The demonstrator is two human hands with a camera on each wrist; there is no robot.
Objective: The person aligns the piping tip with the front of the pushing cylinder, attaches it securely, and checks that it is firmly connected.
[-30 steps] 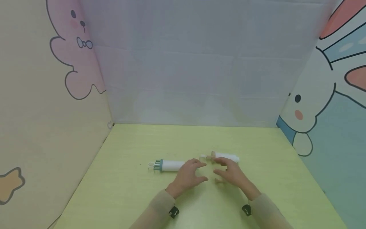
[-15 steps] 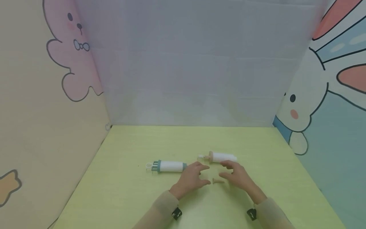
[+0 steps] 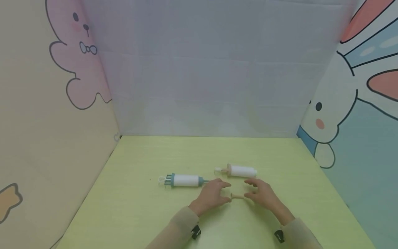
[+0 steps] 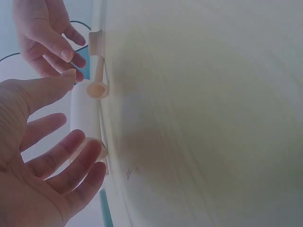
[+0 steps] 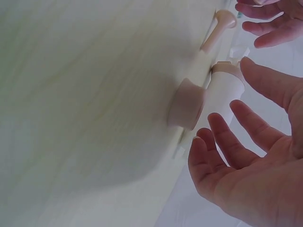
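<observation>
My left hand (image 3: pixel 211 196) hovers low over the table, thumb and fingers spread, holding nothing. My right hand (image 3: pixel 262 194) faces it with parted fingers, also holding nothing. Between them lies a small beige stem with a flared cup end (image 3: pixel 237 196). A short beige-pink ring-like piece (image 5: pixel 187 104) lies by my right fingers in the right wrist view, hidden behind that hand in the head view. Left of my left hand rests a white syringe-like tube with teal ends (image 3: pixel 186 180), its thin tip partly covered. Behind the hands lies a similar white tube with a beige collar (image 3: pixel 242 171).
The pale yellow-green table (image 3: pixel 149 218) ends at a plain whitish back wall (image 3: pixel 199 79). Side panels with cartoon animals (image 3: pixel 329 103) stand left and right. A dark wrist device sits at each sleeve.
Both hands have shifted right, the right one farther, so the gap between them is wider. The beige stem and the teal tube's tip now show; they were mostly hidden behind the hands.
</observation>
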